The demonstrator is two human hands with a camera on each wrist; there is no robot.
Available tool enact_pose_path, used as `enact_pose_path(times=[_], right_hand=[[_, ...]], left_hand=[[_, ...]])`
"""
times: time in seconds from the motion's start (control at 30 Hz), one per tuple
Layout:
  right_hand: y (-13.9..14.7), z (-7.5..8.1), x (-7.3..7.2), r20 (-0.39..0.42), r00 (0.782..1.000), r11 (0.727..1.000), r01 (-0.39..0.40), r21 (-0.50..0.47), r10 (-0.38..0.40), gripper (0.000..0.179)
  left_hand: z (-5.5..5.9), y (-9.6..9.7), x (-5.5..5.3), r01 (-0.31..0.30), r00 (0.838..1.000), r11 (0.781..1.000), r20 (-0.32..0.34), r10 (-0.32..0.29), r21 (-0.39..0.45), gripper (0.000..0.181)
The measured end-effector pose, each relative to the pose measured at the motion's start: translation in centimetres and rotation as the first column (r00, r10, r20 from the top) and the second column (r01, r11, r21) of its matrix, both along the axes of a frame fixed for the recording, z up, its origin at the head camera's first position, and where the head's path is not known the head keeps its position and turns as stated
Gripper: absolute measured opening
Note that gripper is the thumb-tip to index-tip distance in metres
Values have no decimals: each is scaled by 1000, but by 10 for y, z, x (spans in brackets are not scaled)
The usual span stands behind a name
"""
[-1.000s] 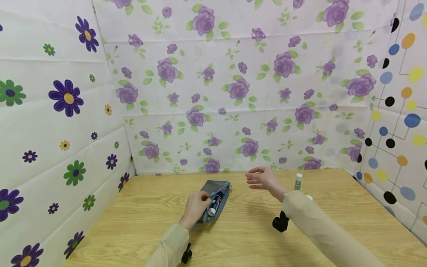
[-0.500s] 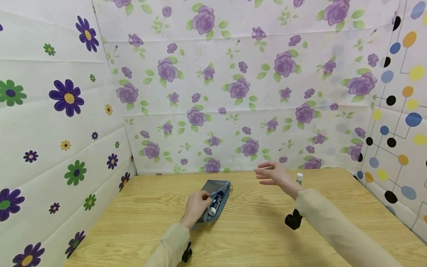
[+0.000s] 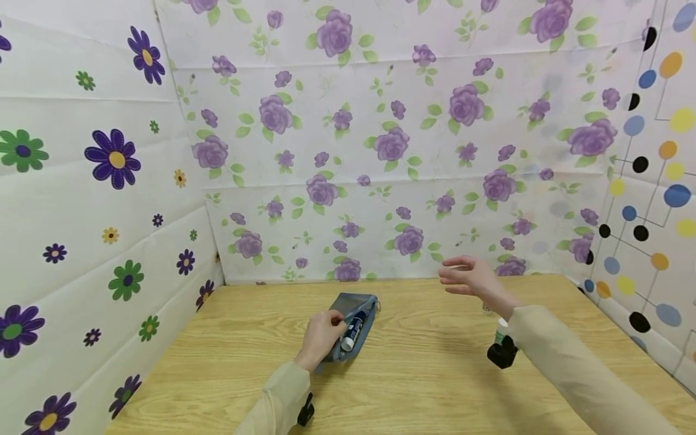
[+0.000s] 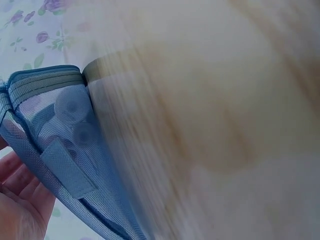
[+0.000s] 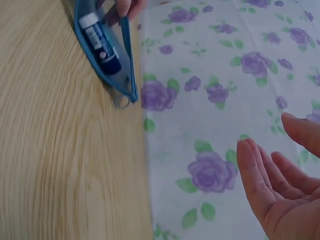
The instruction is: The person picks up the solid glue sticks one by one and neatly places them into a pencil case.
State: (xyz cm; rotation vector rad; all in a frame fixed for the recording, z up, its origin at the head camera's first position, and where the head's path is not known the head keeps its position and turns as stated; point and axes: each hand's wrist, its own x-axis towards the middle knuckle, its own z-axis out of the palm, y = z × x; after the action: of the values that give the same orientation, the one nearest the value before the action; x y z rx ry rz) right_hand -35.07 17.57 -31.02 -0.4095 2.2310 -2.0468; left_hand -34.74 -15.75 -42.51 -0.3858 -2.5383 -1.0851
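A blue mesh zip pouch [image 3: 348, 300] lies unzipped on the table, left of centre. My left hand [image 3: 321, 335] pinches the edge of its opening. Inside rests a dark blue glue stick [image 3: 354, 330] with a white end, seen also in the right wrist view. Through the mesh pouch [image 4: 70, 175] in the left wrist view, two round pale ends show faintly. Over the right part of the table my right hand [image 3: 470, 278] hovers with fingers loosely extended and nothing between them. Just beneath its wrist stands a white-capped green tube [image 3: 501, 331], partly hidden by the wrist camera.
A small clear object [image 3: 486, 307] sits behind the right wrist, mostly covered. The wooden table [image 3: 413, 374] meets a flower-print sheet [image 3: 391, 217] at the back. Patterned sheets also stand at the left and right sides.
My right hand has moved right and slightly up, away from the pouch, covering one of the tubes behind it. The left hand and pouch stay in place.
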Motion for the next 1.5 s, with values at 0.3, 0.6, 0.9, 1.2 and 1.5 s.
enact_pose_path(times=[0.3, 0.6, 0.9, 1.2, 1.5], right_hand=[[32, 0, -2, -48, 999, 994, -16, 108, 21, 54], [71, -8, -6, -41, 993, 976, -103, 192, 113, 43], [113, -26, -6, 24, 981, 946, -191, 261, 191, 48], [145, -55, -5, 38, 969, 953, -248, 172, 245, 43], [151, -77, -1, 109, 923, 911, -382, 152, 369, 43]], left_hand=[[2, 0, 0, 9, 1000, 1000, 8, -9, 1, 11], [3, 0, -1, -5, 1000, 1000, -4, 5, -13, 10], [2, 0, -2, 3, 1000, 1000, 0, -3, 0, 12], [2, -1, -2, 7, 1000, 1000, -2, -7, 0, 11], [1, -1, -1, 15, 1000, 1000, -20, -15, 1, 10]])
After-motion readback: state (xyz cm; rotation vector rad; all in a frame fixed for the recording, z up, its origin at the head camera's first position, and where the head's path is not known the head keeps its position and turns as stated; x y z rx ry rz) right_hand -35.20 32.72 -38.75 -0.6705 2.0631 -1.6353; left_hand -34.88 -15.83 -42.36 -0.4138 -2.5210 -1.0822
